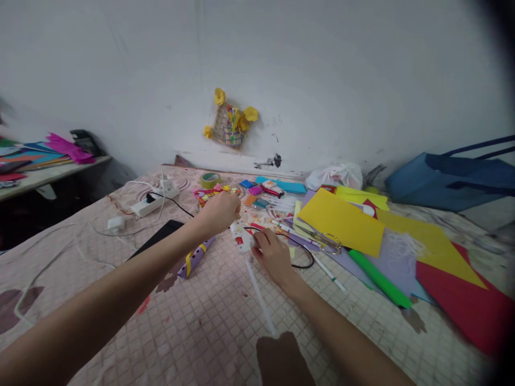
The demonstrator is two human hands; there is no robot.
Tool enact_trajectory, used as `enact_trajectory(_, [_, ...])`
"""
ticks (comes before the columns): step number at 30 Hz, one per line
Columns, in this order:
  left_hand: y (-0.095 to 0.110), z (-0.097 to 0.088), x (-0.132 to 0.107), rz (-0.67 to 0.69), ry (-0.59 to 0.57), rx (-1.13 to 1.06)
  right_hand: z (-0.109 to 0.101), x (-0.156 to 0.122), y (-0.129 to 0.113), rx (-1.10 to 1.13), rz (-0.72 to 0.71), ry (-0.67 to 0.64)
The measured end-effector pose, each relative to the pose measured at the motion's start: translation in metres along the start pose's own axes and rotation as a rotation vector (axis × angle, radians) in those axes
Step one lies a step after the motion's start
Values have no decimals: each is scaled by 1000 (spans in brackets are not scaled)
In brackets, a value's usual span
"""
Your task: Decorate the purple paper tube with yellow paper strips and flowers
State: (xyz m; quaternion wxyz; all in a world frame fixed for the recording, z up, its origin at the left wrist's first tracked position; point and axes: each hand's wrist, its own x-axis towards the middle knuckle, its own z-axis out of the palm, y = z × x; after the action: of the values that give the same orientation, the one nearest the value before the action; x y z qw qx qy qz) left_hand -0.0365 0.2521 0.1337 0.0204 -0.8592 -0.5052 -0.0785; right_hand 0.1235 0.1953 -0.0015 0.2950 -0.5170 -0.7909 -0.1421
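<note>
Right hand point(273, 256) fingers point(258, 239) pinching white paper strip point(257, 292), which runs down onto bed sheet point(193, 332); left hand point(219, 213) curled shut, anything held hidden, just above craft pieces point(213, 194); scissors point(317, 239), yellow card point(341, 222) further right

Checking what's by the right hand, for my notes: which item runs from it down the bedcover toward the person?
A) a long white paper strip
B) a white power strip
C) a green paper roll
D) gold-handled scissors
A. The long white paper strip runs from beside the right hand down across the checked bedcover.
</note>
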Motion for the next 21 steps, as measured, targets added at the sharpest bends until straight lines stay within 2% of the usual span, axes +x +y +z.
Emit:
enact_trajectory(5, [-5,6,3,95,29,-47,-2,0,0,-6,-5,-18])
enact_trajectory(9, [-5,-5,-2,171,73,-218,-2,0,0,1,3,-26])
enact_trajectory(12, [-4,-14,-7,169,153,-316,-2,0,1,-1,8,-31])
enact_trajectory(15, [-7,-16,-13,165,181,-379,-1,0,3,-12,13,-25])
enact_trajectory(18, [-13,-8,-18,146,146,-363,-1,0,3,-14,15,-26])
enact_trajectory(21, [-19,0,-21,139,120,-245,-2,0,3,-20,6,-28])
